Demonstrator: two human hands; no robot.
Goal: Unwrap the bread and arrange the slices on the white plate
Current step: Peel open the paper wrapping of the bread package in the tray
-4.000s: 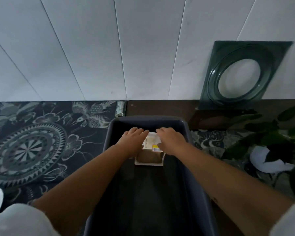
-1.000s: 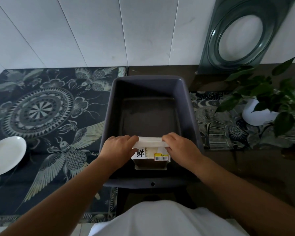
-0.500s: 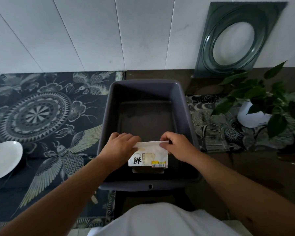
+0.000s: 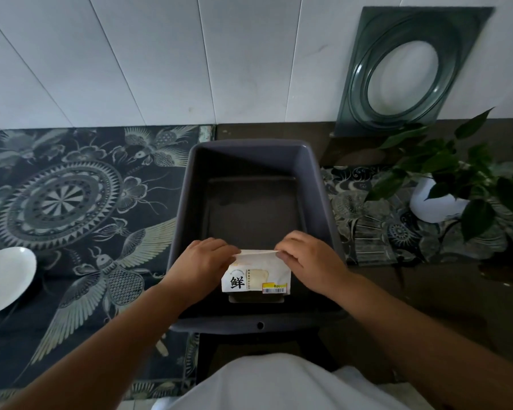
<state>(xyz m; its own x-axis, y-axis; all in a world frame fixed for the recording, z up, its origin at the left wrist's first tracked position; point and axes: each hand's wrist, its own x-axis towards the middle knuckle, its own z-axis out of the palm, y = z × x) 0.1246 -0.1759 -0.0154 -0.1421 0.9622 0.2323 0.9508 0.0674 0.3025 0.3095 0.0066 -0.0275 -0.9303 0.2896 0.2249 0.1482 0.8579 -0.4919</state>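
While both hands pinch the top seam of the bread package (image 4: 256,278), the left hand (image 4: 203,261) at its left end and the right hand (image 4: 311,260) at its right, the pack stands at the near end of the grey tub (image 4: 251,152), wrapper unopened as far as I can tell. A hard tug could split the film at once and spill slices into the tub, or squash the soft loaf. The white plate (image 4: 3,279) lies well apart on the patterned table (image 4: 71,202), at the left edge of view, so carried slices could drop. Counted: one package, one plate, one tub, two hands; slices hidden, number unknown.
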